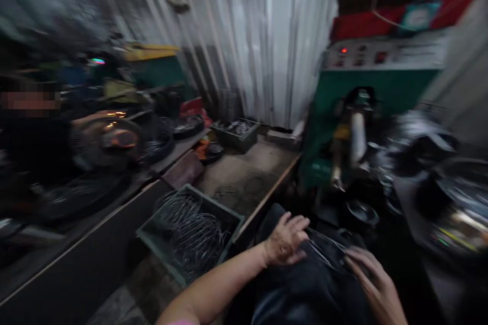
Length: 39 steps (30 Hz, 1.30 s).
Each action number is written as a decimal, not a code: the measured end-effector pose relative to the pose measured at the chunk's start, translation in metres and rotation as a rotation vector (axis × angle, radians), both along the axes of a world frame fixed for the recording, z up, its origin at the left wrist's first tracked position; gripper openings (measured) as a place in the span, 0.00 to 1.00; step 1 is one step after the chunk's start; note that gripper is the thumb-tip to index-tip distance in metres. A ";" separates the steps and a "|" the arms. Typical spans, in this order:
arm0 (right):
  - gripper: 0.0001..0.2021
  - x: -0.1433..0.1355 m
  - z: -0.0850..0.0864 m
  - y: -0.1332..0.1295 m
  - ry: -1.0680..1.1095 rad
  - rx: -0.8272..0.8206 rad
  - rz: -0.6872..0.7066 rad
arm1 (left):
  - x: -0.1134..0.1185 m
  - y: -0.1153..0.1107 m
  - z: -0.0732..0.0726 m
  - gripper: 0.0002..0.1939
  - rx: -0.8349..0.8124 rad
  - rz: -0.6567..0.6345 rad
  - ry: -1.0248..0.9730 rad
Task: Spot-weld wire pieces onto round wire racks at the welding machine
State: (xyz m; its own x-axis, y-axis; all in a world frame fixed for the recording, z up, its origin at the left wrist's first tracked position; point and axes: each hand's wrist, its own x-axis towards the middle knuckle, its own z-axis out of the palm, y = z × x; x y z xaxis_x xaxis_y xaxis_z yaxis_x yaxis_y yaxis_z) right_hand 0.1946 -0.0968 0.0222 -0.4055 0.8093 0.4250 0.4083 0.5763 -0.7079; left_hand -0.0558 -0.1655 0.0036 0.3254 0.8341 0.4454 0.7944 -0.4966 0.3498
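My right hand (371, 274), at the lower right, has its fingers closed on thin metal wires (322, 253). These pale strands stretch left over my lap to my left hand (286, 239). The left hand's fingers are stretched out and apart, and their tips touch or nearly touch the wire ends; blur hides the exact contact. Under both hands lies a dark, shiny apron (305, 289) covering my lap. To the left of my forearm, a green crate (152, 236) holds a tangle of bent metal wires (194, 228).
A green machine (385, 89) with a red lamp stands at right. Blurred metal parts (461, 183) lie on the right side. On the left, a person's hand (95, 118) is near a round wire guard (109, 144). Another crate (242, 141) sits by the corrugated wall (263, 45).
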 end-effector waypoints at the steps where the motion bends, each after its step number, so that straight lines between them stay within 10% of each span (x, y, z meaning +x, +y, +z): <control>1: 0.17 -0.002 0.008 -0.003 0.002 -0.053 0.017 | 0.003 0.002 0.000 0.16 -0.026 0.013 -0.062; 13: 0.12 -0.007 0.039 0.028 0.179 -0.166 0.057 | 0.021 0.045 0.045 0.16 -0.402 0.170 -1.115; 23: 0.08 -0.022 0.053 0.033 0.289 -0.316 0.012 | 0.012 0.056 0.059 0.11 0.196 0.069 -0.191; 39: 0.08 -0.013 0.023 0.039 0.302 -0.131 -0.332 | 0.037 0.098 0.026 0.02 0.346 0.081 -0.103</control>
State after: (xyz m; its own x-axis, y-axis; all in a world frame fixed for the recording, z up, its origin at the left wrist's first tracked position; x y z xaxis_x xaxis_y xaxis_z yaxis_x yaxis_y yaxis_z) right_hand 0.1820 -0.0580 0.0449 0.0104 0.9290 0.3699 0.3199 0.3474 -0.8814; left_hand -0.0186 -0.0680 0.0300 0.2031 0.6499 0.7324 0.8055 -0.5362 0.2524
